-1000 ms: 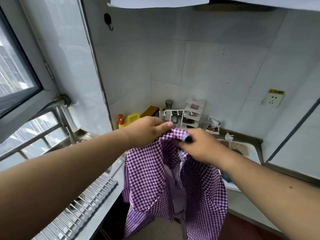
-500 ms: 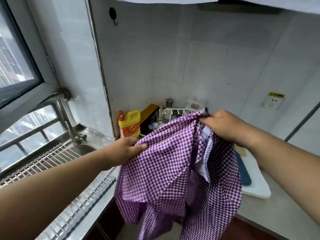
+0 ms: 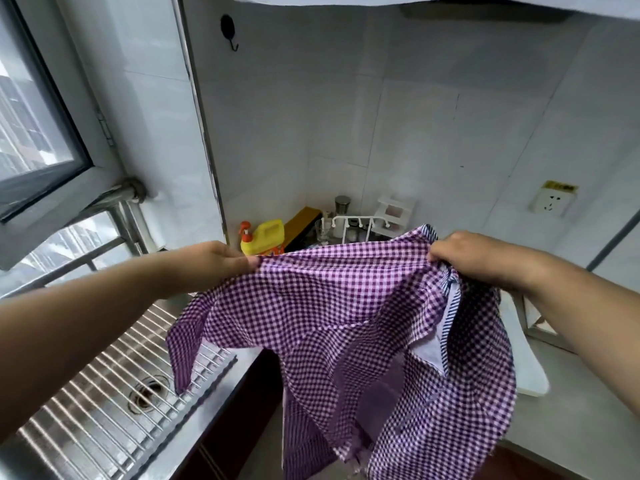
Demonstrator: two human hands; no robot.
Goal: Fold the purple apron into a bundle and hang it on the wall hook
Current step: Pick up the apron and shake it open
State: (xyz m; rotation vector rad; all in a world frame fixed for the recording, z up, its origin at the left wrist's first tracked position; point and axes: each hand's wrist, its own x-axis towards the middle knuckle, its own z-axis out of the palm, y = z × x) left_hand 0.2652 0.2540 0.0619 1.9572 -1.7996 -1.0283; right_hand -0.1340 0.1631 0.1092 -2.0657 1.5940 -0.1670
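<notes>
At the middle of the frame, the left hand pinches the upper edge of the purple apron between thumb and fingertips, while the right hand has its fingers curled round a bunched corner of the same edge. Held well apart, the two hands stretch the checked cloth into a taut line between them, and the rest hangs down in loose folds toward the lower centre, with a striped lining showing at the right. It is held in the air, touching no counter. The wall hook, small and black, sits on the white tiles at the upper left of the frame, far above the cloth. Behind the apron's top edge stands a yellow detergent bottle. At the lower left lies a wire rack over the steel sink.
</notes>
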